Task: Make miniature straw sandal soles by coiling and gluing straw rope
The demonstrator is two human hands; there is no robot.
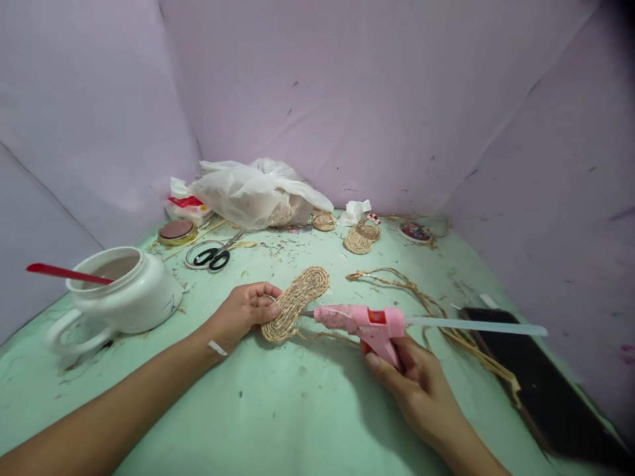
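Pinched in my left hand (252, 307) is a small woven sole (300, 294) of coiled, braided straw cord, tilted up off the green surface. A loose tail of its straw cord (327, 336) trails to the right, under the glue gun. My right hand (414, 380) is wrapped round the handle of a pink hot glue gun (360, 320). Its metal nozzle points left and sits at the sole's right edge; whether they touch I cannot tell. Out of the gun's back sticks a long translucent glue stick (481, 325).
A white pot (143, 297) with a red-handled utensil (64, 271) stands left. Black-handled scissors (217, 256), a round tin (177, 231), a plastic bag (258, 192) and small woven slippers (361, 237) lie behind. Twisted straw cord (426, 297) and a dark phone-like slab (550, 396) lie right.
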